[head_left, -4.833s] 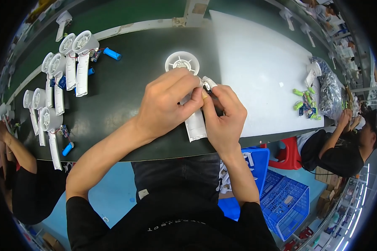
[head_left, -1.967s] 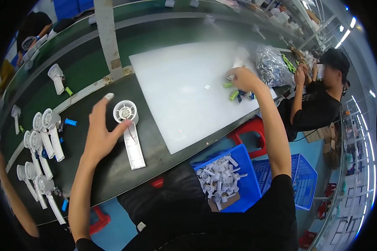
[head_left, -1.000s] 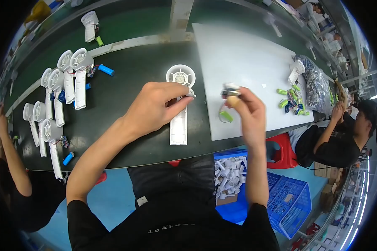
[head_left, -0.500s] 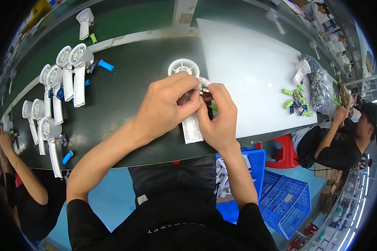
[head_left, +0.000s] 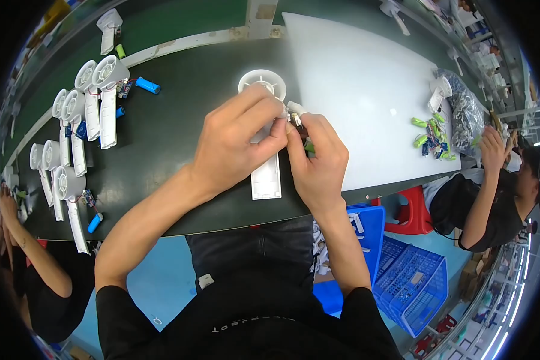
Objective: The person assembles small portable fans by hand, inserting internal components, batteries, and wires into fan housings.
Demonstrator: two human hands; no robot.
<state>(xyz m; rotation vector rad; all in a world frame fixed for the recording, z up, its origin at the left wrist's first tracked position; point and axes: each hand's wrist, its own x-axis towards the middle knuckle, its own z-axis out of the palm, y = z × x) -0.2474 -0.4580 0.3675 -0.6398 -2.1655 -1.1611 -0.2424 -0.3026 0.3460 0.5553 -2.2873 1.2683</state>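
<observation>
A white handheld fan housing (head_left: 266, 180) lies on the dark table in front of me, its round grille end pointing away and its open handle toward me. My left hand (head_left: 237, 135) is over its upper part, thumb and forefinger pinched; what they hold is hidden. Close against those fingertips, my right hand (head_left: 321, 159) is closed with a small circuit board (head_left: 295, 119) between thumb and fingers. Part of a green battery (head_left: 309, 146) shows by the right palm.
Several similar fan housings (head_left: 108, 114) with boards and blue batteries stand at left. On the white sheet (head_left: 366, 120) lie green batteries with boards (head_left: 433, 135), beside a plastic bag (head_left: 465, 114). Blue crates (head_left: 411, 282) and a red stool (head_left: 411, 210) are below the edge. Co-workers sit at both sides.
My hands stay pinched together and have shifted slightly relative to the fan housing, whose handle now lies further left in view. The right co-worker's hand has risen.
</observation>
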